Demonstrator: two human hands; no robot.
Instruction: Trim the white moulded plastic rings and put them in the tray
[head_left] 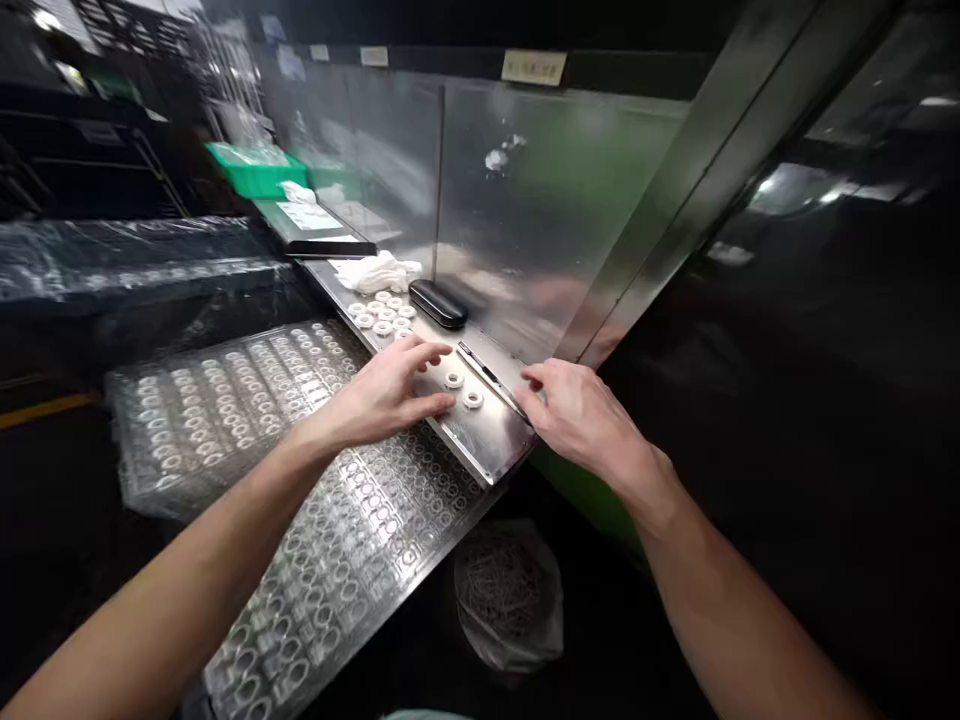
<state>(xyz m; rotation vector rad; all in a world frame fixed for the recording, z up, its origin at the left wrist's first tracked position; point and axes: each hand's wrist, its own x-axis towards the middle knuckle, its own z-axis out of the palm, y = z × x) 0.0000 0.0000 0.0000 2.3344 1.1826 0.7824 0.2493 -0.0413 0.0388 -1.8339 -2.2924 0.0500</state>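
The left hand (394, 390) hides a part of the nearest white rings (382, 315) in the group. Whether the right hand (585, 415) touches the pen (486, 375), I cannot tell. Both forearms (202, 560) are cut by the picture's edge, and so is the clear tray (315, 600). The writing on the label (534, 67) is too blurred for reading. In the bag (510, 590), the thin pieces are too small to identify.

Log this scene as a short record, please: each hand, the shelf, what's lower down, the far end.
Left hand: open, beside two white rings
Right hand: at near end of pen-like tool; contact unclear
Metal shelf: also ring cluster, black case, white cloth
Lower down: clear trays, bag
Far end: green bin
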